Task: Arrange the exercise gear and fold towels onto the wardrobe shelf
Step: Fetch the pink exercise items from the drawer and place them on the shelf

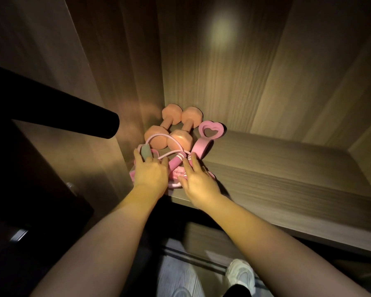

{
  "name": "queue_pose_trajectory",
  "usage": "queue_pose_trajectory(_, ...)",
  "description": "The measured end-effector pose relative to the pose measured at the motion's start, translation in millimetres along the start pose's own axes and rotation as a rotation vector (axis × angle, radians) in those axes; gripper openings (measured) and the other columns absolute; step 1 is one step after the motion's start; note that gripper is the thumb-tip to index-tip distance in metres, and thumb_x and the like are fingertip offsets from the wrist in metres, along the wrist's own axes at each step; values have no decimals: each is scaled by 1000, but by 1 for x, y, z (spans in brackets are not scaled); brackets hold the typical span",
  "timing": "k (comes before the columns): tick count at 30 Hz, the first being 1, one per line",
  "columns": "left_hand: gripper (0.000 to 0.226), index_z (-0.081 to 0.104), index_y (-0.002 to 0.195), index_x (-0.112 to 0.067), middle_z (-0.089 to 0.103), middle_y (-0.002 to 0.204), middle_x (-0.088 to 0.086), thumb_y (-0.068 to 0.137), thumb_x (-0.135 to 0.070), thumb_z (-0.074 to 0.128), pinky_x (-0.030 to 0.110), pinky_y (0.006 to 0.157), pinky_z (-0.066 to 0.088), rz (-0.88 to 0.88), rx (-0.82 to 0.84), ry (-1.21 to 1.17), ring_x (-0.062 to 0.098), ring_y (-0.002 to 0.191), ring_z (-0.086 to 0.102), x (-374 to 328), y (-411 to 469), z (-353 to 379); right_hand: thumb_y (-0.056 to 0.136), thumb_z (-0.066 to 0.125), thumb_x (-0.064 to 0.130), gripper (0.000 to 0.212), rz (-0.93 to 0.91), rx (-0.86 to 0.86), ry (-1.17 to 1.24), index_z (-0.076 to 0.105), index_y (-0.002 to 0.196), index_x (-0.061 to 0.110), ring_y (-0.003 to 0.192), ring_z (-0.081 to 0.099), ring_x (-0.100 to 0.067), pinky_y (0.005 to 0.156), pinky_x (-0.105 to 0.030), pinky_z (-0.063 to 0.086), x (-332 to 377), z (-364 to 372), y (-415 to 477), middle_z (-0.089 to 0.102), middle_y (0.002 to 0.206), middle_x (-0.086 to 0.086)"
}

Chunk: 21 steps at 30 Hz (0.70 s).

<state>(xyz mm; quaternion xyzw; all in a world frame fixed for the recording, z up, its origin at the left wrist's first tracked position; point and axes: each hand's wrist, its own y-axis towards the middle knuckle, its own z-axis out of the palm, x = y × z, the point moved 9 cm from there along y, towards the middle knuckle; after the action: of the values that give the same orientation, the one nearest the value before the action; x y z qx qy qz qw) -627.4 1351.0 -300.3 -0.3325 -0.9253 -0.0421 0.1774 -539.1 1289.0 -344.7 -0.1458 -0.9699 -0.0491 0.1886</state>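
Observation:
Two peach dumbbells [173, 127] lie side by side in the back left corner of the wardrobe shelf [276, 174]. In front of them sits a tangle of pink gear: a jump rope with a pink handle [177, 162] and thin loops, and a grey pad [146, 154]. A pink heart-shaped grip on a band [210, 130] lies to the right of the dumbbells. My left hand [151, 173] rests on the pink gear, fingers around the grey pad. My right hand [198, 181] touches the rope handle with straight fingers.
A dark round rail [77, 116] juts in from the left at shelf height. The wardrobe's side wall stands just left of the dumbbells. Below the shelf edge I see a white shoe [241, 274] and a pale floor.

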Motion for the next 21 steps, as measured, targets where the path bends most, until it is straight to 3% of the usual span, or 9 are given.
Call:
queue_pose_trajectory(3, 31, 62, 121, -18, 60, 129, 10, 97, -28, 46, 66, 114, 8, -41, 20, 80, 40, 131, 43, -1, 4, -2, 103, 38, 38, 65, 51, 0, 17, 6, 157, 18, 136, 41, -32, 101, -39, 45, 0, 1, 3, -8, 164, -5)
queue_pose_trajectory(6, 26, 67, 109, -20, 65, 120, 7, 96, -30, 46, 64, 114, 8, -36, 3, 106, 37, 126, 48, -6, 2, -3, 103, 38, 39, 67, 73, 11, 35, 4, 157, 18, 142, 30, -31, 110, -41, 38, -2, 4, 3, -9, 164, -4)
queue_pose_trajectory(9, 33, 62, 122, -19, 61, 129, 8, 100, -33, 42, 65, 115, 6, -45, -16, 49, 36, 131, 45, -3, 0, -6, 103, 33, 44, 67, 83, 9, 27, 5, 157, 18, 150, 9, -29, 120, -41, 9, -9, 0, -3, -6, 164, -5)
queue_pose_trajectory(11, 44, 50, 136, -14, 55, 137, 10, 100, -36, 40, 65, 115, 6, -57, -45, -21, 36, 136, 39, 0, -6, -11, 102, 30, 48, 66, 110, 13, 18, 5, 157, 19, 150, 3, -27, 120, -42, 0, -17, -11, -10, -3, 164, -6)
queue_pose_trajectory(13, 49, 43, 141, -13, 53, 140, 9, 99, -38, 40, 63, 116, 6, -51, -91, -116, 33, 138, 37, 0, -20, -20, 102, 28, 51, 67, 125, 18, -14, 5, 157, 21, 151, 2, -25, 121, -45, -2, -24, -25, -26, 0, 164, -6)
queue_pose_trajectory(21, 43, 51, 134, -19, 54, 136, -1, 95, -36, 43, 53, 116, 17, -16, -283, -484, 20, 129, 45, -29, -137, -72, 102, 33, 44, 60, 258, 20, -124, 10, 156, 28, 150, -5, -30, 118, -57, -2, -56, -86, -156, -3, 164, -5)
